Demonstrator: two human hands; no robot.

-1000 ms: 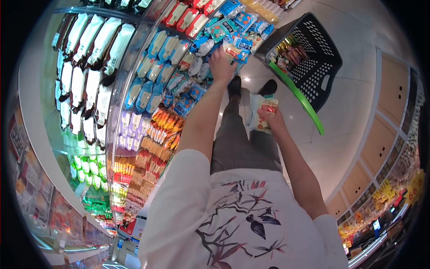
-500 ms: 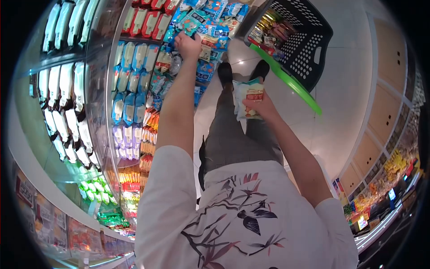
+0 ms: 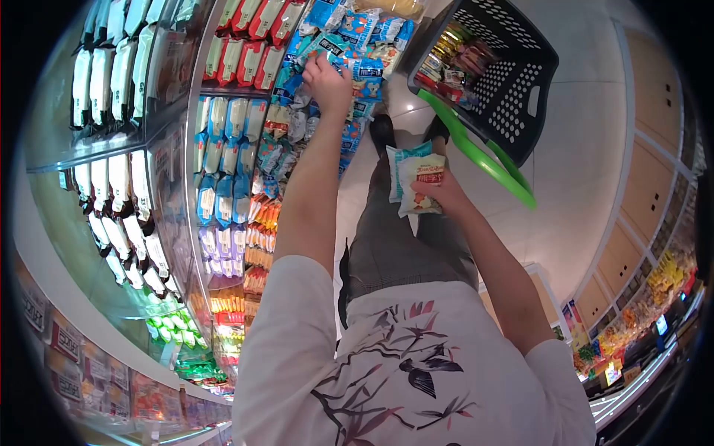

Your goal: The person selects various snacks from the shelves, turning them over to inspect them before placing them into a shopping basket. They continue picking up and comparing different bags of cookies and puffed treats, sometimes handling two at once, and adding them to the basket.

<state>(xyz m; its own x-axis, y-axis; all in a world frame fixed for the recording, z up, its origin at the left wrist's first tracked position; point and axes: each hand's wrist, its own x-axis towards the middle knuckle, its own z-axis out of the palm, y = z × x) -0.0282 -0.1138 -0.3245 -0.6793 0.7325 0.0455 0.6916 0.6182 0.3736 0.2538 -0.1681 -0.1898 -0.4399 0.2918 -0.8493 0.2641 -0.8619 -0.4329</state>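
My left hand point(image 3: 328, 82) is over the snack display, its fingers touching the lower edge of a teal snack packet point(image 3: 329, 46). Thumb and fingers are apart, with blue wrapping showing between them; I see nothing lifted. In my right hand point(image 3: 440, 187), in front of my legs, are small snack packets: a cream one with a red label point(image 3: 420, 195) on top and a teal-and-white one point(image 3: 396, 175) behind it. The thumb presses across the front packet, and the other fingers are mostly hidden. Blue packets point(image 3: 364, 68) lie heaped around my left hand.
A black perforated shopping basket point(image 3: 513, 82) with a green handle point(image 3: 476, 157) stands on the floor to the right, several snacks inside. Red packs point(image 3: 251, 63) and blue packs point(image 3: 223, 160) fill shelf sections on the left. Wooden cabinets point(image 3: 632, 178) line the far right.
My left hand has shifted slightly right over the packets, and the gap between thumb and fingers is narrower. The right hand's packets have turned a little, showing more of the teal one.
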